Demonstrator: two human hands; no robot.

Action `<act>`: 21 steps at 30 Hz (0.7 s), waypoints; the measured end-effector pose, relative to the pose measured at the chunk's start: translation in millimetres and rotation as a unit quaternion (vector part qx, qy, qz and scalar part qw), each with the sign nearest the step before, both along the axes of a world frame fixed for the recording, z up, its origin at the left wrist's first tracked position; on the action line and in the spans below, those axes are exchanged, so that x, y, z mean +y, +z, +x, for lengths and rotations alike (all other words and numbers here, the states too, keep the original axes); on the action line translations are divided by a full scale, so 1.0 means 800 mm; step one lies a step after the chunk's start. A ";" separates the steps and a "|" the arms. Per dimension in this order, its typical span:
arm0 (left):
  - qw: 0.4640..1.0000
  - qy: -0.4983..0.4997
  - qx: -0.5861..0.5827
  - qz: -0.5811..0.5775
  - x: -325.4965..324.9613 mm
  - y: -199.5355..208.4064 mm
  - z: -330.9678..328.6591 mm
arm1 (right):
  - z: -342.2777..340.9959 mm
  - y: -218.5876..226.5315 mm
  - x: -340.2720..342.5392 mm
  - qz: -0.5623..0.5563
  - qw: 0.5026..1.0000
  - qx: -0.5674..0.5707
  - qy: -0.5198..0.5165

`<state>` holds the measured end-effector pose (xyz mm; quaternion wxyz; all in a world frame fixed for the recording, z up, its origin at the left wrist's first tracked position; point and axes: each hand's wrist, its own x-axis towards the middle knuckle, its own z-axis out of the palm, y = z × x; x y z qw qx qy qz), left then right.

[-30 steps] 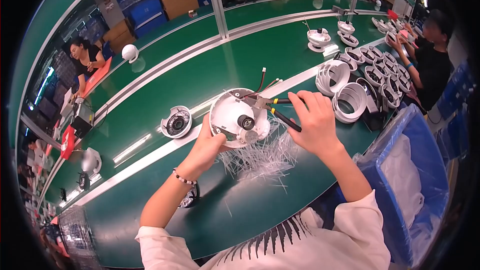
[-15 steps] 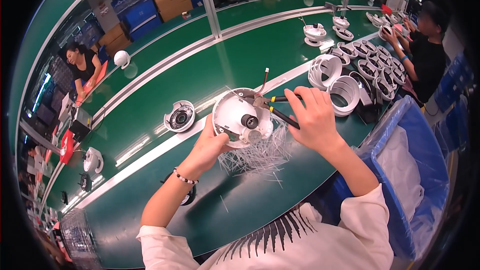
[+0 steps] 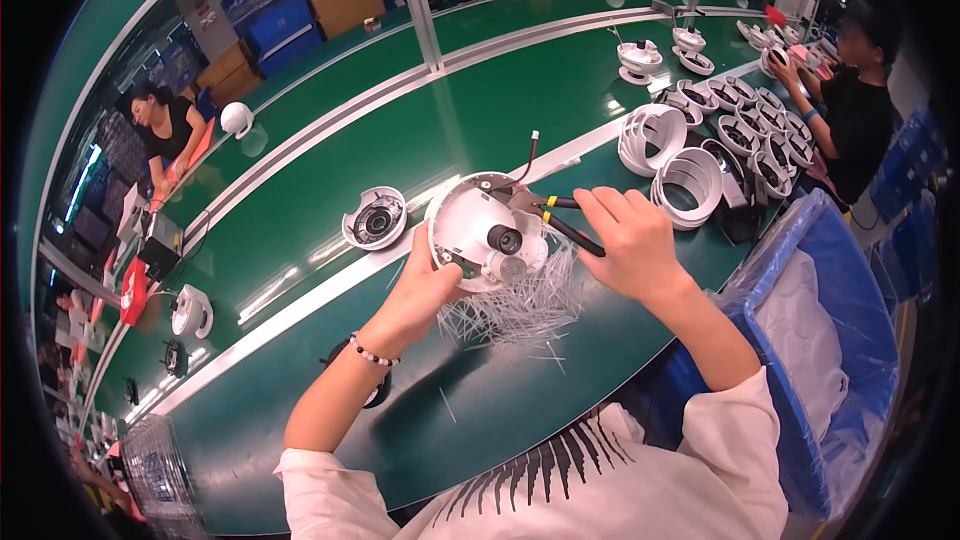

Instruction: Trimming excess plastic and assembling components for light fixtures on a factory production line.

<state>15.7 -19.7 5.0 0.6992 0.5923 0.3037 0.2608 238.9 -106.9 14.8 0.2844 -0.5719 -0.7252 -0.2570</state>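
Note:
My left hand [image 3: 422,292] is closed round the lower left rim of a white dome camera housing [image 3: 462,223], with a black lens showing at its middle. In my right hand [image 3: 634,240] is a pair of cutting pliers [image 3: 572,237] with black handles and yellow bands. Its jaws meet the upper right edge of the housing, beside a thin cable [image 3: 531,157] that sticks up with a small white plug. What lies between the jaws is too small to make out. Just below the housing, a heap of clear plastic offcuts [image 3: 515,312] covers part of the green bench [image 3: 300,440].
A white ring with a black module [image 3: 375,219] rides the green belt [image 3: 330,155]. Stacked white rings [image 3: 688,188] and several camera housings [image 3: 745,130] stand at the right. A blue lined bin [image 3: 745,325] is beside my right arm. A co-worker [image 3: 860,100] handles parts at far right.
The ring with the black module and other parts on the near belt have shifted right; a white dome on the far belt moved left. My right hand with the pliers has dropped slightly.

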 end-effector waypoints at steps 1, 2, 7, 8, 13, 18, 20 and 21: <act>1.000 0.011 -0.018 0.000 0.002 -0.004 0.002 | 0.002 0.000 -0.001 0.010 1.000 0.014 0.004; 0.999 0.025 -0.030 0.007 0.005 -0.008 0.003 | 0.004 0.001 -0.003 0.020 0.999 0.028 0.008; 0.974 0.115 -0.063 0.183 0.026 -0.032 -0.004 | 0.015 -0.003 -0.019 0.079 0.982 0.171 0.024; 0.967 0.132 -0.068 0.207 0.031 -0.036 -0.003 | 0.016 -0.011 -0.025 0.072 0.972 0.223 0.016; 0.971 0.136 -0.176 -0.084 0.044 -0.013 -0.023 | 0.014 -0.063 -0.070 -0.019 0.927 0.373 -0.022; 0.884 0.123 -0.339 -0.299 0.111 -0.035 -0.091 | 0.022 -0.105 -0.126 -0.088 0.897 0.422 -0.100; 0.879 0.156 -0.354 -0.280 0.129 -0.030 -0.114 | 0.026 -0.118 -0.141 -0.098 0.894 0.416 -0.133; 0.880 0.181 -0.358 -0.253 0.142 -0.035 -0.131 | 0.028 -0.122 -0.146 -0.102 0.893 0.412 -0.150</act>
